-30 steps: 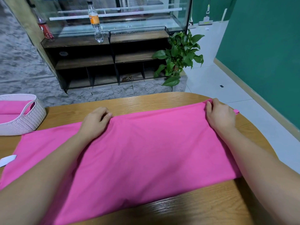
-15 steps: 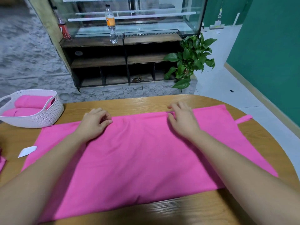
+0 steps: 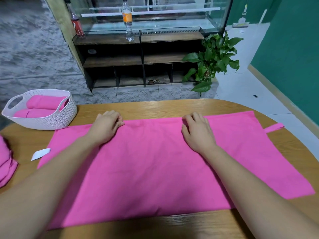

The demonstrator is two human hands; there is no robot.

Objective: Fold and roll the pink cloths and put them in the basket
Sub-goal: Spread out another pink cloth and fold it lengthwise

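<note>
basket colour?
White, with a woven-look perforated wall, basket; two rolled pink cloths inside. Head view, far left.

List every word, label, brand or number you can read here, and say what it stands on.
None can be read.
Orange label on the clear bottle: too blurred.
Red label on the dark bottle: too blurred.
Small white tag by the pink cloth: no print visible.

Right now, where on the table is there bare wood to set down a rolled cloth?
Free: the far strip of table between the pink cloth and the rim; the right end beyond the loop; the near strip before the cloth. Crowded: the left, with basket, white tag and stacked cloths.
</note>
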